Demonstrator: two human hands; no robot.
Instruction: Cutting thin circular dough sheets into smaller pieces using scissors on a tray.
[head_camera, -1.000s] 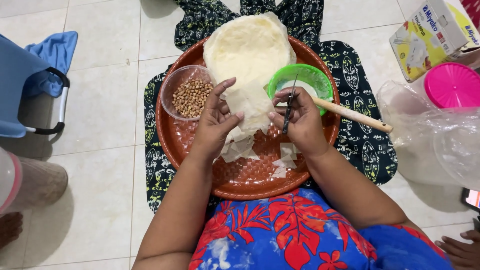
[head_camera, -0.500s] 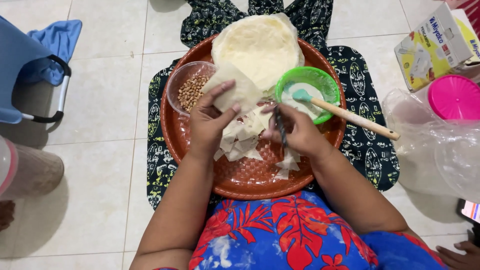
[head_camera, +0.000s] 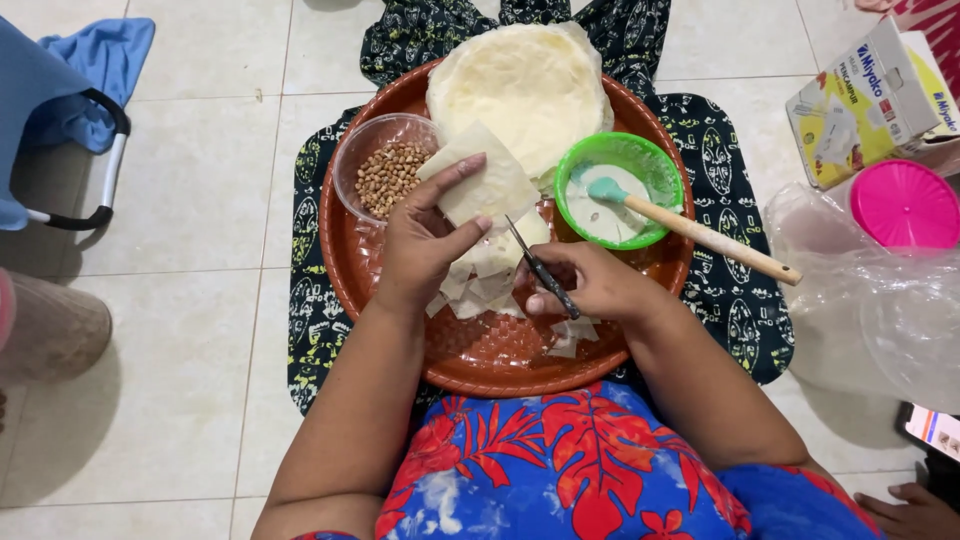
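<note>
Near the middle of the frame the left hand (head_camera: 425, 245) is pinching a pale square pastry sheet (head_camera: 478, 185) between thumb and fingers, lifting it just above a small heap of cut pastry pieces (head_camera: 487, 285) that is lying on the round brown woven tray (head_camera: 500, 355). Just to its right, the right hand (head_camera: 590, 285) is closing around a pair of dark scissors (head_camera: 540, 268), whose blades are pointing up and left toward the sheet's lower edge. At the top of the tray a round stack of pale wrappers (head_camera: 525, 85) is resting, with a clear bowl of brown beans (head_camera: 385, 170) touching it on the left and a green bowl of white paste (head_camera: 620, 190) on the right; a wooden-handled spatula (head_camera: 700, 232) is leaning in the green bowl, its handle sticking out over the tray's right rim. The tray is sitting on a dark patterned cloth (head_camera: 735, 300) spread over the tiled floor (head_camera: 190, 330). In the upper right corner a boxy carton (head_camera: 870, 100), white and yellow with blue lettering, is lying tilted, beside a round pink lid (head_camera: 905, 205) and crumpled clear plastic (head_camera: 880, 310).
</note>
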